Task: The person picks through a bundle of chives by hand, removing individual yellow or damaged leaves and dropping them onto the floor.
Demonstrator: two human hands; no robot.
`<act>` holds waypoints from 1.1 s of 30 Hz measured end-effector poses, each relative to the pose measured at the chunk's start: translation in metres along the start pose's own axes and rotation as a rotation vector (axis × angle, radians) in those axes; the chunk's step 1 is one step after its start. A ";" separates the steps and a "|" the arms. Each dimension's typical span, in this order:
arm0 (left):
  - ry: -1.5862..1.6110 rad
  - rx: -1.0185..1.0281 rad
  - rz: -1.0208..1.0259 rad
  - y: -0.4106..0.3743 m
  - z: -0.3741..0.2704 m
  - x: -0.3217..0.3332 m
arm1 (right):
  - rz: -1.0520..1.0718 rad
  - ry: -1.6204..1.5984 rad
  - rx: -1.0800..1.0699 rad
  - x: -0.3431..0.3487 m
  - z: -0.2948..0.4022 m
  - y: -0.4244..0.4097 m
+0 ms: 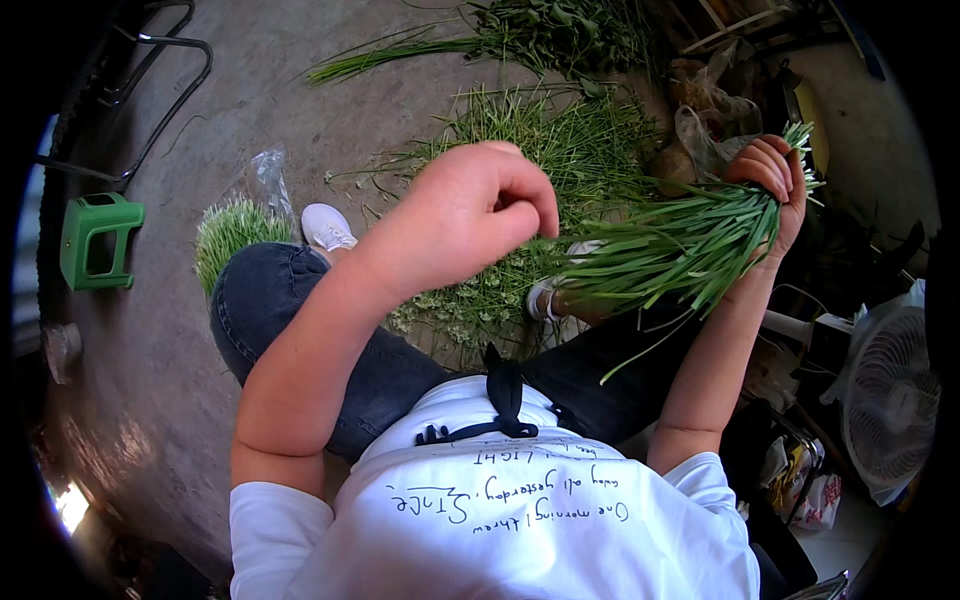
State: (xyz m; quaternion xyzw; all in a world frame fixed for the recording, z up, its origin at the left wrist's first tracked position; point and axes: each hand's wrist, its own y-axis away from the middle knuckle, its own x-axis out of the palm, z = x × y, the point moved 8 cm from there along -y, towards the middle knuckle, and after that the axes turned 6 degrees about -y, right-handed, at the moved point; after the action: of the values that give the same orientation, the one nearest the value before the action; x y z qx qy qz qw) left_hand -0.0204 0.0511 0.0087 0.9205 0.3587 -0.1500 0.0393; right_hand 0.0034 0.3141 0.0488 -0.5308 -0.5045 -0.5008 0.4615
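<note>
My right hand point(772, 180) is closed around a bunch of long flat green leaves, likely garlic chives point(675, 240). The pale cut ends stick out beyond the fist at the right, and the leaf tips fan out to the left. My left hand point(484, 214) hovers left of the leaf tips with its fingers curled and thumb bent in; whether a thin blade is pinched there cannot be made out. Below the hands, loose green stalks and leaves point(540, 135) lie heaped on the concrete floor. Another bunch with pale ends point(240, 236) stands beyond my left knee.
Long stems and dark leafy greens point(555, 34) lie at the top. A green plastic stool point(101, 240) and a metal chair frame point(176, 45) are at left. Clear plastic bags point(712, 112) lie near my right hand; a fan point(892, 397) stands at right.
</note>
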 end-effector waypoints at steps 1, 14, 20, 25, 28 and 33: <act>-0.076 0.001 -0.087 0.001 -0.001 -0.006 | -0.002 -0.002 -0.001 0.000 0.000 0.000; -0.232 0.321 -0.193 0.008 -0.045 0.008 | -0.012 -0.005 -0.018 -0.003 0.006 -0.003; -0.223 0.269 -0.211 0.007 -0.038 0.007 | -0.020 -0.010 -0.021 -0.004 0.002 -0.004; -0.106 0.172 -0.167 0.005 -0.028 0.012 | -0.007 -0.023 -0.007 -0.004 -0.003 -0.005; -0.081 0.168 -0.184 0.003 -0.024 0.016 | -0.010 -0.022 -0.004 -0.005 -0.005 -0.006; -0.071 0.130 -0.189 0.002 -0.022 0.017 | -0.015 -0.005 -0.012 -0.007 -0.005 -0.006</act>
State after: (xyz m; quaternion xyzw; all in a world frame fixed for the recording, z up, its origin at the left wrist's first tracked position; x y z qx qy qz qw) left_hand -0.0020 0.0647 0.0241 0.8772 0.4318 -0.2086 -0.0220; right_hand -0.0029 0.3093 0.0424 -0.5311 -0.5064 -0.5060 0.4532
